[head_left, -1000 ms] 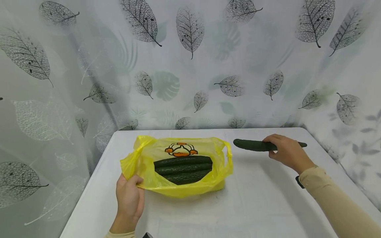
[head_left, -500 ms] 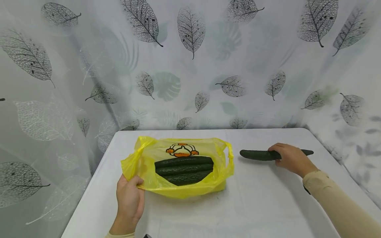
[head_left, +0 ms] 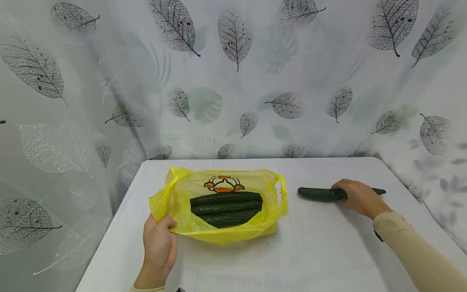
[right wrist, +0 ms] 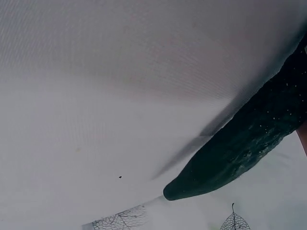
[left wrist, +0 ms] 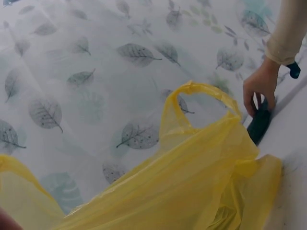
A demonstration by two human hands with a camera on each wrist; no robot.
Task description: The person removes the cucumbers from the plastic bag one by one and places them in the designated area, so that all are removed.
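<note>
In the head view, my left hand (head_left: 158,245) pinches the left edge of a yellow plastic bag (head_left: 233,236), thumb on the near side. The bag lies with its mouth held wide, and several dark green cucumbers (head_left: 226,209) show side by side inside. To the right, my right hand (head_left: 359,198) grips a single cucumber (head_left: 316,194) from above, around its middle. That cucumber lies crosswise at the table surface, its ends sticking out on both sides of the hand. The right wrist view shows one tapered end of the cucumber (right wrist: 230,153) close up, with its shadow beside it.
A white-covered table (head_left: 292,259) is underneath everything. Behind it and at both sides hangs a pale curtain (head_left: 233,93) printed with leaves. One loop handle of the bag (left wrist: 192,88) stands up in the left wrist view.
My right hand has lowered the cucumber toward the table and shifted it slightly right and nearer. My left hand and the bag stay nearly in place.
</note>
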